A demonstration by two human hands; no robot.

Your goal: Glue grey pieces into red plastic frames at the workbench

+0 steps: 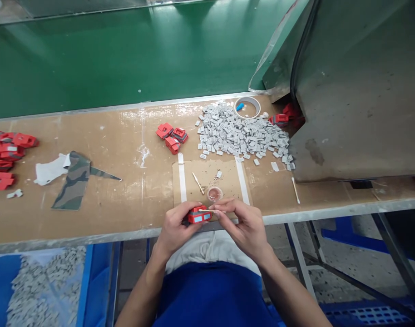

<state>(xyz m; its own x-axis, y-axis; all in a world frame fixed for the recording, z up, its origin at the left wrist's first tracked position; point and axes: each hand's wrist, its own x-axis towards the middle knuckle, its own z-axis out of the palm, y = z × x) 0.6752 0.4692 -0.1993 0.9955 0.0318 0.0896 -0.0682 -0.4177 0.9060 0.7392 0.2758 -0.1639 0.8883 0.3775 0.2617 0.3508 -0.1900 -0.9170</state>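
Note:
My left hand (pixel 177 226) is closed around a small red toy vehicle part (pixel 197 215) with light blue windows and grey trim, held at the table's front edge. Between the fingertips of my right hand (pixel 240 222) is a cotton swab (pixel 207 210), its tip against the upper side of the red part. Just beyond the hands sits a small round cup (pixel 214 194) with pinkish liquid. Another swab (pixel 198 183) and a small grey piece (pixel 219 174) lie on the cardboard mat (pixel 224 165). Where my fingers wrap it, the red part is hidden.
A heap of small grey pieces (pixel 241 136) spreads behind the mat, with a tape roll (pixel 247 107) at its back. Red parts (pixel 172 136) lie left of it, more (pixel 6 154) at far left near a camouflage cloth (pixel 74 181). A metal housing (pixel 357 91) stands right.

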